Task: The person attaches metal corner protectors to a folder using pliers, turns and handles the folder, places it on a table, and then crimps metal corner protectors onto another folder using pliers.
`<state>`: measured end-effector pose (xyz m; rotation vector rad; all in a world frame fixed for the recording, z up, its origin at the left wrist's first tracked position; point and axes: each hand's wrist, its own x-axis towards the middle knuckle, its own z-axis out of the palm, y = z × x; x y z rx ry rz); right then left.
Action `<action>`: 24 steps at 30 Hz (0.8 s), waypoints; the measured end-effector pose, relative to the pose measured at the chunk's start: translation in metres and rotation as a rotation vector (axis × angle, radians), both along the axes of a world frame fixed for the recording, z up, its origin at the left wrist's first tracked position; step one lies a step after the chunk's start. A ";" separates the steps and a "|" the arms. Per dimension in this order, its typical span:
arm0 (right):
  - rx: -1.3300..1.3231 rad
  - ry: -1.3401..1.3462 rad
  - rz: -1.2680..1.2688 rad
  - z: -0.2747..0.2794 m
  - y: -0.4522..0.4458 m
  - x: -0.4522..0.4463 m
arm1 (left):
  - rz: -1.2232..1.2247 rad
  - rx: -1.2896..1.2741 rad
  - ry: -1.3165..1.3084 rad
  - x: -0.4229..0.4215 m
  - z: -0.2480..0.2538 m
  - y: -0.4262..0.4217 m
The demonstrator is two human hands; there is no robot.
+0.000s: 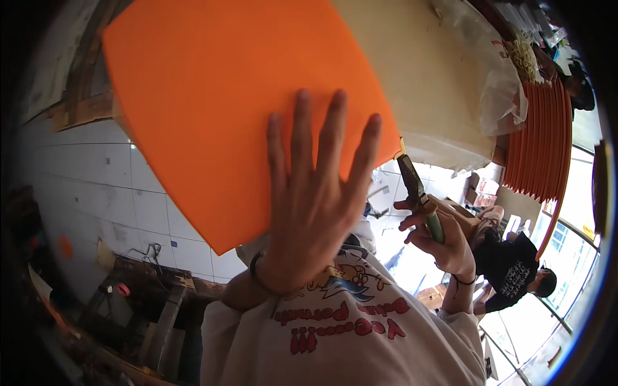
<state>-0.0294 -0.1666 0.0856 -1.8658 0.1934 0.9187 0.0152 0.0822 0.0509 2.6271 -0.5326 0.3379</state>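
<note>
My left hand [315,183] lies flat with its fingers spread on a bright orange sheet [212,116], near the corner closest to my right hand. My right hand [447,241] is closed around a green-handled tool with dark metal jaws [412,177], which looks like pliers or snips. The tool's tip meets a small yellowish bit [400,148] at the sheet's right corner. From this view I cannot tell whether the jaws are closed on the sheet. Fingers hide part of the handle.
A tan work surface [412,71] extends under and beyond the sheet. Clear plastic [502,96] hangs by its far edge, near a stack of orange ridged pieces [537,141]. At the right is another person in a black shirt [512,270]. Wooden framing [167,321] stands lower left on the tiled floor.
</note>
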 end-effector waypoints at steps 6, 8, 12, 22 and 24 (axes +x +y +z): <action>0.056 -0.131 -0.103 -0.002 -0.025 -0.022 | -0.085 0.282 -0.159 0.002 -0.015 0.000; 0.101 -0.185 -0.184 -0.006 -0.027 -0.026 | -0.153 0.299 -0.149 0.000 -0.009 0.010; 0.100 -0.157 -0.171 -0.005 -0.028 -0.031 | -0.284 0.161 0.009 -0.010 0.002 0.052; 0.215 -0.042 0.003 -0.021 0.012 -0.020 | 0.408 -0.119 -0.192 -0.041 -0.015 0.142; 0.203 -0.017 0.076 -0.020 0.031 -0.014 | 0.634 -0.402 -0.363 -0.043 -0.031 0.130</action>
